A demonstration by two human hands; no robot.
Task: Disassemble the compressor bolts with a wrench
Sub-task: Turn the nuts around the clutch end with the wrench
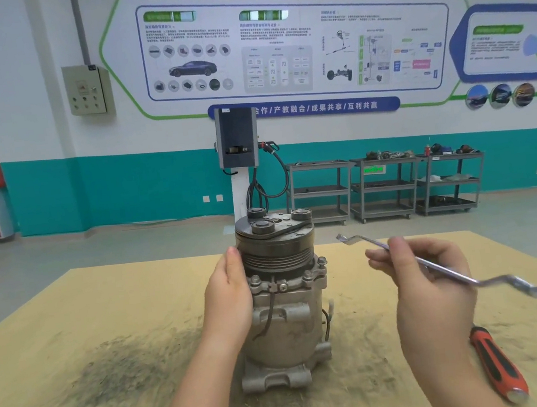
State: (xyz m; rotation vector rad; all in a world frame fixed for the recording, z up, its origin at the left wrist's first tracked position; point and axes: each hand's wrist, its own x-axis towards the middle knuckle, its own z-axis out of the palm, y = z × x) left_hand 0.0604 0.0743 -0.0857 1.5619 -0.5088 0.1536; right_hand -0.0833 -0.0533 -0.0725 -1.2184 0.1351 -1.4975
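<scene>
Item: compressor (283, 305), stood upright on its mounting lugs at the centre of the frame, on a yellow-covered table (73, 326) marked by a dark smudge at lower left. A black pulley and clutch plate (274, 236) are carried at its top. Flange bolts (321, 260) are seen seated around the collar beneath the pulley; at least three heads are visible on the near side, none visibly backed out, and no loose bolt is seen on the table. The far side of the collar is hidden. The left hand (229, 294) is laid against the left flank of the body, fingers wrapped round toward the hidden side, thumb raised beside the pulley, so the casting is steadied. A double-ended offset ring wrench (435, 268) is held in the air at centre right by the right hand (426, 282), pinched by its shank between thumb and fingertips; its upper end is pointed toward the compressor but is apart from every bolt. An orange-and-black handled tool (498, 364) is laid at lower right, untouched. Progress is judged as at the start: part secured, wrench in hand, no bolt engaged, all loosening and removal left. Carts (385, 186) and a wall poster (292, 40) are placed beyond.
</scene>
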